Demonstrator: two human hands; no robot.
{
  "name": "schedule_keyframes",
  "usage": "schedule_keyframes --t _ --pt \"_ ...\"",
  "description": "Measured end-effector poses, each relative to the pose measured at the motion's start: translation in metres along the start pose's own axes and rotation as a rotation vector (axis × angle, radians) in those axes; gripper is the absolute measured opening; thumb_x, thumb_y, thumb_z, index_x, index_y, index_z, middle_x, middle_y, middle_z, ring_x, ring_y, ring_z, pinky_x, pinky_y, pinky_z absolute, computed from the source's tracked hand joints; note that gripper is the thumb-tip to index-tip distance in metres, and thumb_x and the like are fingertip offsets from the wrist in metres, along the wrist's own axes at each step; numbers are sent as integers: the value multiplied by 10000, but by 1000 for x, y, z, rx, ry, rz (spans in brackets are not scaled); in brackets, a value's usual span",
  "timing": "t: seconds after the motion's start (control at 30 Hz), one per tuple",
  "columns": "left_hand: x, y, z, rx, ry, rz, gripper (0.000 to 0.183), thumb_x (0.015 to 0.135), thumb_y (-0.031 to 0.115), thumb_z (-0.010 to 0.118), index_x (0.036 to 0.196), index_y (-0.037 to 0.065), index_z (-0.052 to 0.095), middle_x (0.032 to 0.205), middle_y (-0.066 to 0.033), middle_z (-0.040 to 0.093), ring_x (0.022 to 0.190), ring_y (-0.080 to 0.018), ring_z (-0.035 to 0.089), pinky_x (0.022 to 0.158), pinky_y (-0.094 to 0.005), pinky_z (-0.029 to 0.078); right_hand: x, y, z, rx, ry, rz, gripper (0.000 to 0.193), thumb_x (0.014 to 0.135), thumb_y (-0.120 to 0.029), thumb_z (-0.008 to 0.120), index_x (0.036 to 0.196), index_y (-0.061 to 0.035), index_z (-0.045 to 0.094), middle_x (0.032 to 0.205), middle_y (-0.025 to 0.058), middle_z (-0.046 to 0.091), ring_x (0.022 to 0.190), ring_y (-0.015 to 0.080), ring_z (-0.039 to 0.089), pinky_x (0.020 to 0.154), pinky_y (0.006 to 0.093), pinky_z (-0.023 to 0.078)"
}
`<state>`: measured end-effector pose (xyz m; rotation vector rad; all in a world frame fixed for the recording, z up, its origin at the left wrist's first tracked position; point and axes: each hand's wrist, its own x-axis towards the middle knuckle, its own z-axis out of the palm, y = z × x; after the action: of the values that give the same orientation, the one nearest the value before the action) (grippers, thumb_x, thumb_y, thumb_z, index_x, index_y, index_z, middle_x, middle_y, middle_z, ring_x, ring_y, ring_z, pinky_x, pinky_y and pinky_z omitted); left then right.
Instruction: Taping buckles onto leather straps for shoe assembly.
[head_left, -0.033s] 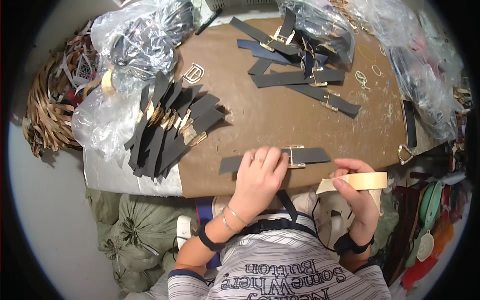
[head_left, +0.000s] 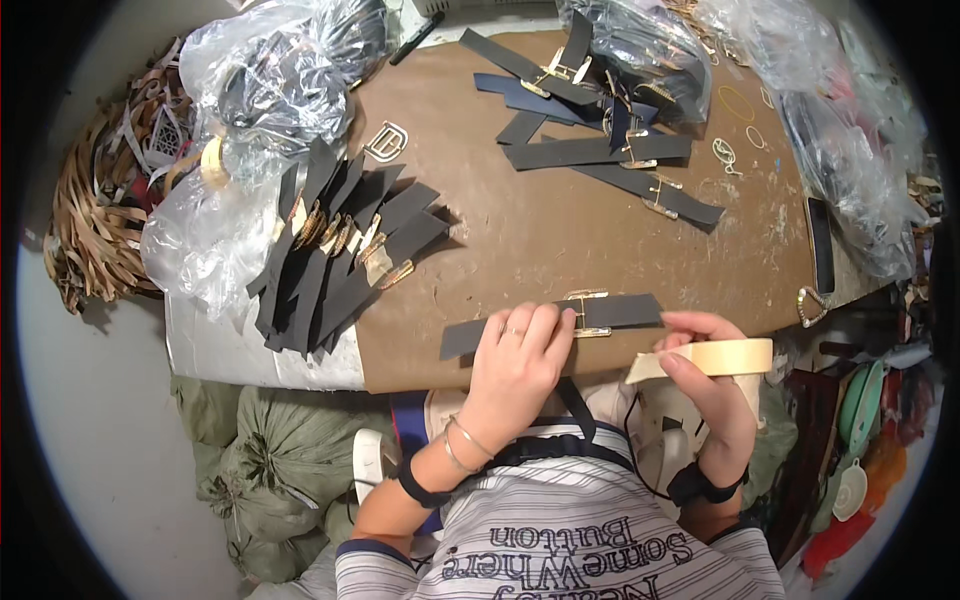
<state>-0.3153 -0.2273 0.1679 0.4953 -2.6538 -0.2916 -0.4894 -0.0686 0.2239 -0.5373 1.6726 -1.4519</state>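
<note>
A flat black strap (head_left: 638, 309) with a gold buckle (head_left: 590, 315) lies along the near edge of the table. My left hand (head_left: 522, 358) is closed over its left half, fingers bent down onto it just beside the buckle. To the right, my right hand (head_left: 712, 372) grips a roll of cream masking tape (head_left: 738, 357). A loose tape end sticks out past the thumb toward the strap. The strap's right end is close to my right fingertips; whether they touch cannot be seen.
Buckled black straps (head_left: 345, 250) are heaped at the left, and more straps (head_left: 600, 152) lie at the far middle. A loose D-shaped buckle (head_left: 386, 142) sits between them. Clear plastic bags (head_left: 290, 70) line the back. A phone-like dark object (head_left: 820, 245) lies at the right edge.
The tape roll and my right hand have shifted very slightly left. My left hand stays on the strap, moved only a touch.
</note>
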Motion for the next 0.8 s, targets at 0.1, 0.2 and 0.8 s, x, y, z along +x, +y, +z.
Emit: schedule_keyframes --t 0.1,0.2,0.8 --pt "-12 -1 -4 -22 -13 -46 415 778 113 640 1174 -4 674 1152 -110 607 1108 -265 594 931 -396 477 31 1 24 -179 -65 -93 338 910 -11 696 1247 -39 676 952 -16 642 842 49 575 741 206 470" --pt "-20 3 0 -178 27 -57 461 710 5 705 1170 16 676 1133 -115 620 1086 -316 629 922 -414 509 49 9 39 -341 -27 -108 305 947 -44 658 1248 -81 683 977 6 647 933 86 596 825 256 506" --pt "-18 19 23 -27 -118 -114 607 896 332 696 1452 121 572 1413 -2 602 1132 -183 568 976 -362 379 61 17 42 -772 59 -428 172 821 -43 724 983 -15 673 888 98 634 805 229 624 714 335 492"
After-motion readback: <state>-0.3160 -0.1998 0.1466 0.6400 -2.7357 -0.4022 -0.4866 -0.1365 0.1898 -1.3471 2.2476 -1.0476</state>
